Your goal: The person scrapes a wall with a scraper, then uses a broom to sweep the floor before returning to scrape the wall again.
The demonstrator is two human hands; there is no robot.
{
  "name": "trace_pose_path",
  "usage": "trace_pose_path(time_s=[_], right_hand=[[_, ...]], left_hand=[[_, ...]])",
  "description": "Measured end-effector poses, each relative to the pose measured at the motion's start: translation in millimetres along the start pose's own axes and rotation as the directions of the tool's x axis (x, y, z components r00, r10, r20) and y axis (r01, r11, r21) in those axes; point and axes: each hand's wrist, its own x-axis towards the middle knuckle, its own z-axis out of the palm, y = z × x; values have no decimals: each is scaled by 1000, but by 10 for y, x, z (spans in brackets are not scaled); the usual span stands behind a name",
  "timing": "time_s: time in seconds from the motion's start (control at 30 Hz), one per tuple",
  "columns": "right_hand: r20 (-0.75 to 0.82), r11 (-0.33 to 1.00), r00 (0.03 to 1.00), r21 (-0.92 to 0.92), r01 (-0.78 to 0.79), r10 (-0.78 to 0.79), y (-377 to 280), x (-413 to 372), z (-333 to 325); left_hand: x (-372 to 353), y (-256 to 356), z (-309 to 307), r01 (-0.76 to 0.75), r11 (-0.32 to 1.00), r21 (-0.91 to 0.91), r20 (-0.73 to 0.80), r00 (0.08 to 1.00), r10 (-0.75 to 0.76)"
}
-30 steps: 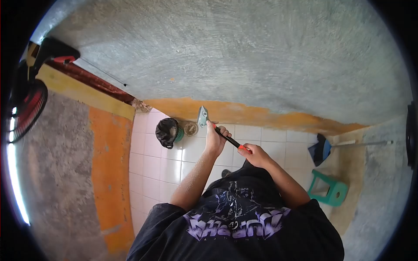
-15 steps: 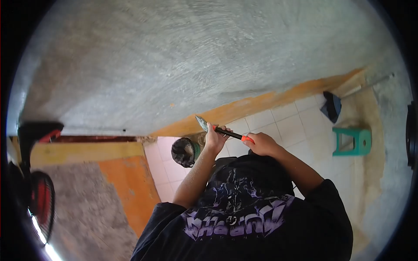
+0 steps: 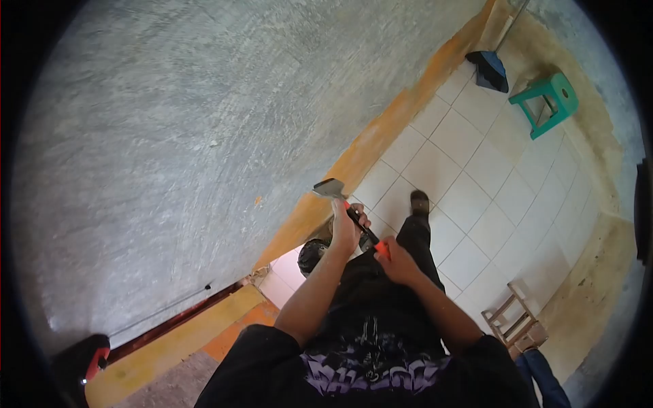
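Note:
Both of my hands are closed round a scraper [image 3: 329,188] with a wide flat metal blade and a long black and orange handle. My left hand [image 3: 346,231] grips it just behind the blade, thumb lying along the handle. At the orange butt end, my right hand [image 3: 399,264] is wrapped round the grip. The tool points up and left, its blade overlapping the orange strip [image 3: 381,139] along the base of the grey wall [image 3: 204,136] in this view. Partly hidden behind my left forearm is a dark, bag-like container [image 3: 313,256].
White floor tiles [image 3: 476,194] spread to the right. A green plastic stool [image 3: 552,95] and a blue-black dustpan [image 3: 490,70] stand at the upper right. A wooden frame [image 3: 513,319] is at the lower right. A red and black object [image 3: 85,360] sits at the lower left.
My view has turned and my body has moved along the wall, with one leg and shoe now showing. The scraper's blade has rotated so its flat face shows. Both hands keep their hold.

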Motion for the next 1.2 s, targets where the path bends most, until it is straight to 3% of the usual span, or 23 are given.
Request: trace_pose_path(time_s=[0.03,0.1,0.13,0.23,0.27,0.37,0.5,0.57,0.63,0.77,0.9,1.0,1.13,1.2], right_hand=[[68,979,993,176,-104,93,59,16,185],[252,815,939,477,-331,234,160,35,527],[217,765,964,592,-254,152,210,62,680],[324,614,920,686,-389,221,411,255,954],[244,591,942,734,-334,230,513,326,1153],[138,655,963,710,-259,232,807,559,1626],[122,594,965,768,-239,231,862,789,2184],[165,534,942,789,-305,294,839,910,2394],[220,508,934,791,-340,283,774,984,2432],[171,488,948,824,-288,270,723,1072,2522],[248,406,906,831,-381,343,726,1145,2580],[345,270,882,859,-435,323,721,1133,2586],[314,288,904,872,-395,289,775,1159,2628],[333,275,896,868,-413,294,700,1121,2666]], left_hand=[[-11,18,-27,-19,999,43,11,1000,19],[-47,17,-33,-52,991,120,29,998,49],[-8,26,-50,-55,983,176,-12,998,58],[254,10,-329,-37,967,253,-56,997,53],[353,-12,-416,-52,959,279,-72,995,75],[559,-38,-695,-72,914,399,-105,987,124],[777,29,-980,-79,816,572,-117,977,177],[851,108,-1138,-74,783,617,-136,971,199],[890,204,-1224,-61,766,640,-150,968,202],[946,291,-1275,-49,768,638,-138,975,176],[981,281,-1177,-66,719,692,-118,972,203],[1029,305,-1159,-64,691,720,-130,966,225],[1036,288,-1190,-81,686,723,-113,966,232],[1018,284,-1271,-89,609,788,-106,955,276]])
